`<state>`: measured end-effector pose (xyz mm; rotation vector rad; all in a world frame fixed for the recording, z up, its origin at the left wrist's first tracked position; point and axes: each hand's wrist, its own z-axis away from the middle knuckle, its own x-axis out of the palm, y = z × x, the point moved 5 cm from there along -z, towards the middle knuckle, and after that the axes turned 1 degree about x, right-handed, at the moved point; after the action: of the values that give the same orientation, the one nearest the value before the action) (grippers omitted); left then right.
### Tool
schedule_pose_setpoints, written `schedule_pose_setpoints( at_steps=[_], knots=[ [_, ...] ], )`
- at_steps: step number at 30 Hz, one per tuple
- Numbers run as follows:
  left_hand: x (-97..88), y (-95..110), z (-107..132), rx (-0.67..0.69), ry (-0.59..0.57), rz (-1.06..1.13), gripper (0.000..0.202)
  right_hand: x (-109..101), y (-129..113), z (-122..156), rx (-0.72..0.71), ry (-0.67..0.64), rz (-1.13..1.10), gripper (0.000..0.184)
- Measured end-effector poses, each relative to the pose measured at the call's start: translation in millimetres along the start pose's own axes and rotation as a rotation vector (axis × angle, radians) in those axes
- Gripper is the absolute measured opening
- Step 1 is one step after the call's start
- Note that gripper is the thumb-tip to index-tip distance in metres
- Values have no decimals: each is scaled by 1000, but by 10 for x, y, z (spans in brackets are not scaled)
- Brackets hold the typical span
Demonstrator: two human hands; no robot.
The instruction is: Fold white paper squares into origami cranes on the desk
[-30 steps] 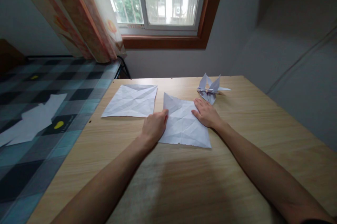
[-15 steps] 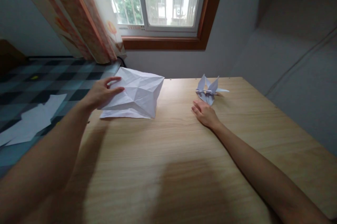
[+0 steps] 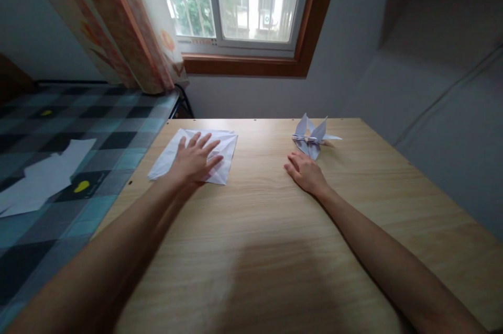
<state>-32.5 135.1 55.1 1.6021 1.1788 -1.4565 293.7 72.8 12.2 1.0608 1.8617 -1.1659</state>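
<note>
White creased sheets of paper (image 3: 167,158) lie flat on the wooden table, at its far left. My left hand (image 3: 195,160) is over them with its fingers spread, palm down; whether the palm presses on the paper cannot be seen. On the table to the right, my right hand (image 3: 304,170) rests with its fingers curled in and nothing visible in them. Just beyond its fingertips stand folded white paper cranes (image 3: 310,137) with pointed wings, close together; I cannot tell how many.
The light wooden table (image 3: 251,240) runs to the wall below the window (image 3: 255,1). A bed with a checked cover (image 3: 129,130) adjoins its left side, and loose white paper pieces (image 3: 49,182) lie on it. An orange curtain (image 3: 129,25) hangs at the far left.
The creased paper that my left hand held up by its edge is down on the table. That hand has let go and moved right, fingers spread. My right hand stays put.
</note>
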Motion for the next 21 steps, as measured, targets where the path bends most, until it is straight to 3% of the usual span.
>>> schedule_pose_setpoints(
  at_steps=[2,4,10,15,18,21],
  knots=[
    [185,109,-30,10,-168,55,63,-20,-27,10,-15,10,-2,31],
    [309,127,-40,-38,-247,101,70,-61,-30,19,23,50,8,26],
    [370,57,-68,-90,-262,129,76,-226,134,68,411,303,149,27],
    [368,-39,-124,-108,-256,163,76,-102,222,28,508,93,203,44],
    [228,71,-103,-88,-89,162,66,-60,232,7,496,9,227,45],
    [-45,405,31,-86,237,280,48,-75,225,-3,479,-11,241,45]
  ],
)
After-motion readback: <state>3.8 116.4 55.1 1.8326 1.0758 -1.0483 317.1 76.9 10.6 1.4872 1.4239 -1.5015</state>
